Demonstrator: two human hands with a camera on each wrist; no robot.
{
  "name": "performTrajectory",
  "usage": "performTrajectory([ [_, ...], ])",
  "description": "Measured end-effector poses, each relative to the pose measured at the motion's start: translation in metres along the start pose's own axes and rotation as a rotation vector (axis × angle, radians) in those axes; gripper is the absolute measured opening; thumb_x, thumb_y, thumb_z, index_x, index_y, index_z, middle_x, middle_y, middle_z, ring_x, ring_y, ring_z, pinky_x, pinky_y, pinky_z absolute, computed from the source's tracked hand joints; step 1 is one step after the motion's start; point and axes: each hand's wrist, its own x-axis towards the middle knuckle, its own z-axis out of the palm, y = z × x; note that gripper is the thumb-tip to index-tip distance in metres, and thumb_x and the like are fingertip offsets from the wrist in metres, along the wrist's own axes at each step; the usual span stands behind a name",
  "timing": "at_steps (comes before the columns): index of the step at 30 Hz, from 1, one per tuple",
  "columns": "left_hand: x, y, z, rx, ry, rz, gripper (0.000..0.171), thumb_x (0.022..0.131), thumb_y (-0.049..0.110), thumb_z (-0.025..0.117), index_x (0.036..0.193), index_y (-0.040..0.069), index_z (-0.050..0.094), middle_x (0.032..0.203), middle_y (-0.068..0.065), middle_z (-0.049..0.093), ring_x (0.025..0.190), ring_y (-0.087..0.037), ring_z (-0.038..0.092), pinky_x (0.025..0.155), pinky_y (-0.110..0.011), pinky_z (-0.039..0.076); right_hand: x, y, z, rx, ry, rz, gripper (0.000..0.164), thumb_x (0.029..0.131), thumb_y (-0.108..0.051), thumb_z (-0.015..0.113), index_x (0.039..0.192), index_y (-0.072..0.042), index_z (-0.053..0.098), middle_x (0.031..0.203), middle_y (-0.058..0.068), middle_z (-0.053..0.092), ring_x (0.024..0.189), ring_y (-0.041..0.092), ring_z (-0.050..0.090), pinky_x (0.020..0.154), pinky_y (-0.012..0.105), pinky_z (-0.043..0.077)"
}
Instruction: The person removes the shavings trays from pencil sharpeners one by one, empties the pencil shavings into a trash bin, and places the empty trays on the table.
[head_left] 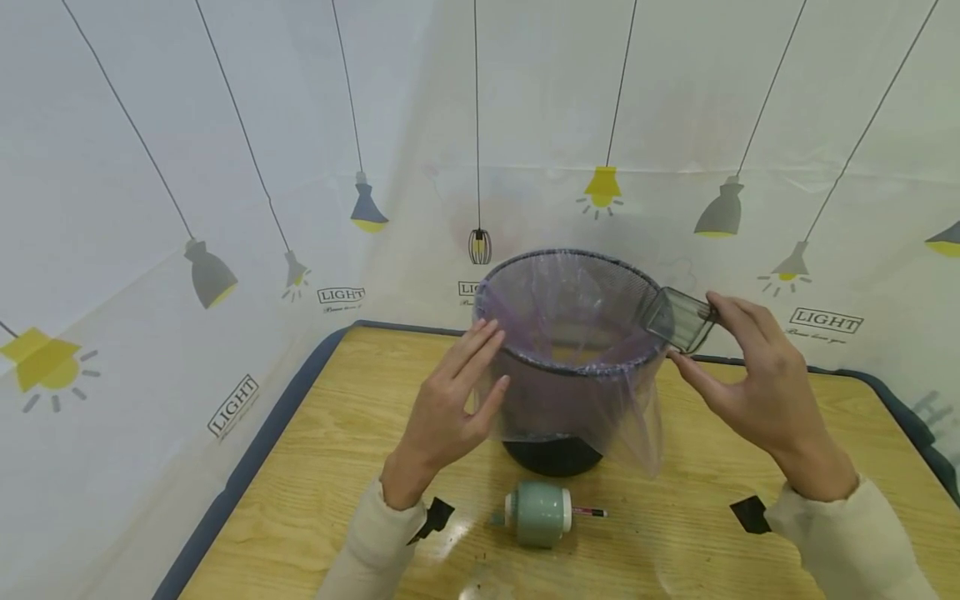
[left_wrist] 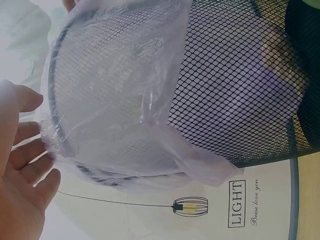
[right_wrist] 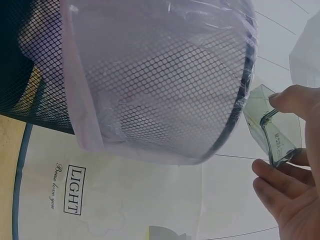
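A black mesh wastebasket stands upright on the table, lined with a thin lilac plastic bag folded over its rim. My right hand pinches a see-through grey-green shavings box between thumb and fingers, tilted at the right side of the rim. No contents can be made out in the box. At the left rim my left hand has its fingers extended and touching the bag's edge. A green pencil sharpener with white ends lies in front of the basket, and a dark pencil sticks out of its right end.
The wooden table has a dark blue edge. Behind it hangs a pale sheet printed with lamps. Dark crumbs lie near the sharpener.
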Motion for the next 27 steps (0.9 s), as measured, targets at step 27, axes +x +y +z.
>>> performTrajectory([
  [27, -0.015, -0.006, -0.009, -0.01, -0.032, -0.039, 0.043, 0.097, 0.015, 0.061, 0.135, -0.004, 0.056, 0.142, -0.021, 0.052, 0.133, -0.034, 0.049, 0.109, -0.042, 0.044, -0.022, 0.008, -0.014, 0.026, -0.004, 0.07, 0.069, 0.084, -0.034, 0.076, 0.141, -0.002, 0.054, 0.12, 0.027, 0.062, 0.115, -0.007, 0.049, 0.098, 0.005, 0.035],
])
